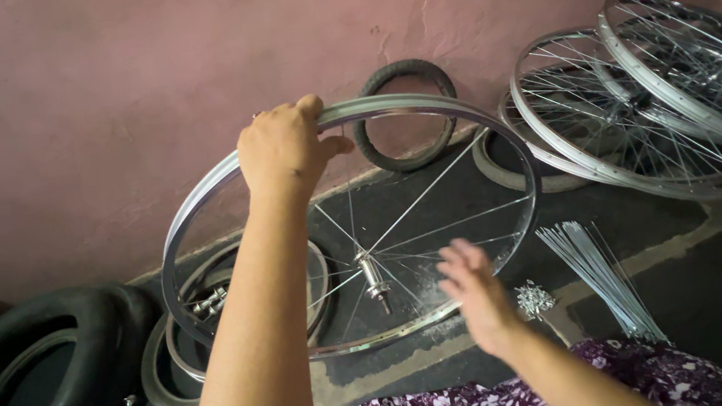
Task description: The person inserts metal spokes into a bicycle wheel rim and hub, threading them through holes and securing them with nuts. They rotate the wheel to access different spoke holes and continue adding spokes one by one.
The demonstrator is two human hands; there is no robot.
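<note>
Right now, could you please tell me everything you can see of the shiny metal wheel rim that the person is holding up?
The shiny silver metal bicycle wheel rim is a bare hoop with no tyre, tilted above the dark floor. Only a few thin spokes run from the rim to a small metal hub at its middle, leaving wide gaps. The left hand grips its top edge, fingers curled over it. The right hand hovers open near the lower spokes; contact is unclear. Behind it stands a pink wall.
</note>
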